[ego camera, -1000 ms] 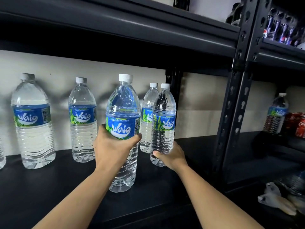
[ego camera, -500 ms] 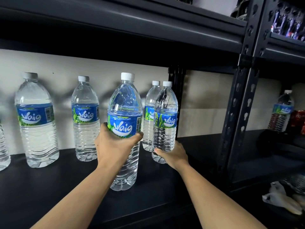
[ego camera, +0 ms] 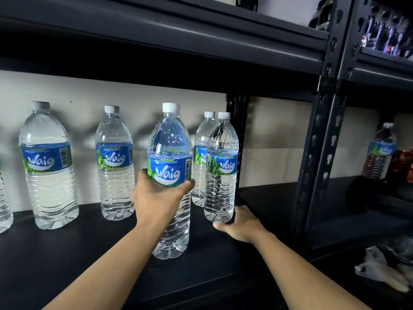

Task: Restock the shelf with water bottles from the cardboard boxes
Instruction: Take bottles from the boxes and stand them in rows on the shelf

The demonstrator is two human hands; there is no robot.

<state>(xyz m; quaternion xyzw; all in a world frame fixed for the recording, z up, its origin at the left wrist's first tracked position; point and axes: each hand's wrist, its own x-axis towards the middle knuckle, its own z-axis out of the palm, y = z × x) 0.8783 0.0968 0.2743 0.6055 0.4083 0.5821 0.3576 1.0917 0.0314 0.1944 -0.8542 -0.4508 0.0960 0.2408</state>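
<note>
left hand (ego camera: 159,198) clasps a ribbed clear plastic water bottle (ego camera: 171,139); just right of that grip, right hand (ego camera: 242,222) cups the base of a slimmer blue-labelled bottle (ego camera: 221,186).

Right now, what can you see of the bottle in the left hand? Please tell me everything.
The bottle is clear ribbed plastic, filled with water, with a white cap and a blue-green label reading Waig. It is upright near the front of the black shelf, ahead of the row behind. Whether its base rests on the board I cannot tell. The left hand grips its middle, thumb across the label's lower edge.
</note>
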